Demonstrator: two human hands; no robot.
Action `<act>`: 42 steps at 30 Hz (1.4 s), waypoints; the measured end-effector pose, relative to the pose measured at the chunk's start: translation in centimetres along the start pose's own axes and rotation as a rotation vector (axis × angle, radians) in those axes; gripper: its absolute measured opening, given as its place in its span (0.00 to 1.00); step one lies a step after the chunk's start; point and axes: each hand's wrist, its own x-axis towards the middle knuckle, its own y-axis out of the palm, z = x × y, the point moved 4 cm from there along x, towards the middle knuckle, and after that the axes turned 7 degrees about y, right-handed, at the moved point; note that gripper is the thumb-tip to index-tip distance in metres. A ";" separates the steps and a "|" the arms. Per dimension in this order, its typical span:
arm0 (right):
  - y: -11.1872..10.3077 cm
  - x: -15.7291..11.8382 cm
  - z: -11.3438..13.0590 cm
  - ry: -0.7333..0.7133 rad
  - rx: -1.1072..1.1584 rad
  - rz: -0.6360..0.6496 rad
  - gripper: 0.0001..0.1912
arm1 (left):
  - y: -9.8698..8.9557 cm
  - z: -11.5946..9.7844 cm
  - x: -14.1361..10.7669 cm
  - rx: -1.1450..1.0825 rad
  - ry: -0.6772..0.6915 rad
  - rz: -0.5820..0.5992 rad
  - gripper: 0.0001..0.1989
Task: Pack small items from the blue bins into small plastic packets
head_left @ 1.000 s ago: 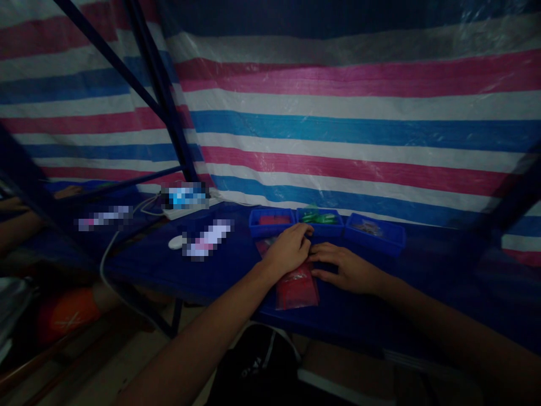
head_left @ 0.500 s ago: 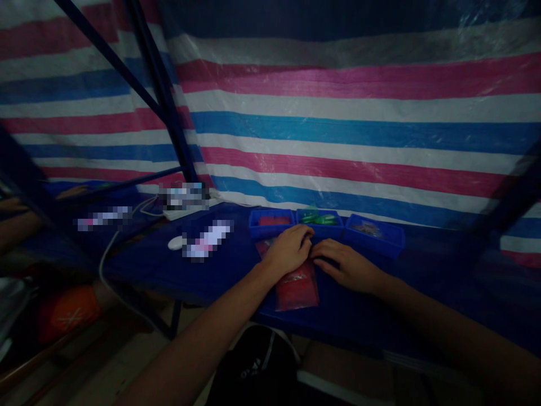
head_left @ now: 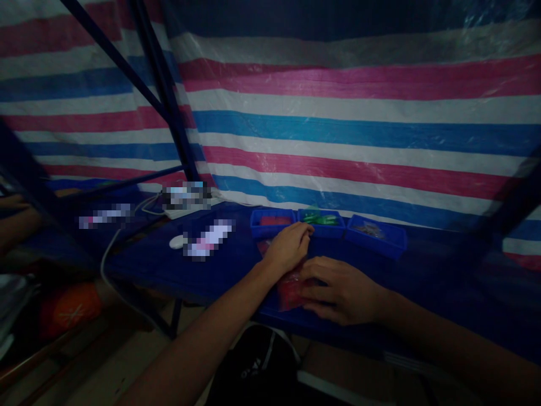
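Observation:
A clear plastic bag with red contents [head_left: 289, 290] lies on the blue table in front of me, largely covered by my hands. My left hand [head_left: 289, 248] rests across its upper part, with the fingers bent and pressed together. Their tips point down just in front of the middle bin, and whatever they hold is hidden. Over the lower right part of the bag is my right hand [head_left: 340, 287], its fingers spread apart and touching or just above the plastic. A second red piece [head_left: 264, 246] shows left of my left wrist.
Behind my hands stand three blue bins: one with red pieces [head_left: 274, 220], one with green items [head_left: 319, 219], one with small pale pieces [head_left: 369, 229]. Leftward are a white oval object [head_left: 178, 242] and a power strip [head_left: 190, 208]. Another person's arm [head_left: 19, 225] shows far left.
My right hand has moved down and toward me, away from my left fingertips, and its fingers have spread over the lower bag. My left hand has barely moved.

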 end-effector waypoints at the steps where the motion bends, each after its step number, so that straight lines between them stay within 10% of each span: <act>1: 0.0 0.0 0.0 -0.004 -0.019 0.002 0.11 | 0.0 0.0 0.0 0.000 -0.004 -0.001 0.14; 12: -0.9 -0.3 -1.8 0.097 -0.055 -0.108 0.08 | -0.4 -0.2 0.0 -0.075 0.012 -0.041 0.16; 19: -3.2 -2.0 -5.8 0.519 0.077 -0.449 0.10 | -1.7 -1.7 0.1 -0.403 0.014 -0.122 0.29; 24: -3.8 -3.6 -8.2 0.782 0.142 -0.655 0.12 | -1.1 -2.7 -0.2 -0.372 0.081 0.033 0.29; 42: -3.9 -2.9 -8.6 0.738 0.130 -0.543 0.16 | -0.1 -1.2 0.2 -0.182 0.000 0.038 0.14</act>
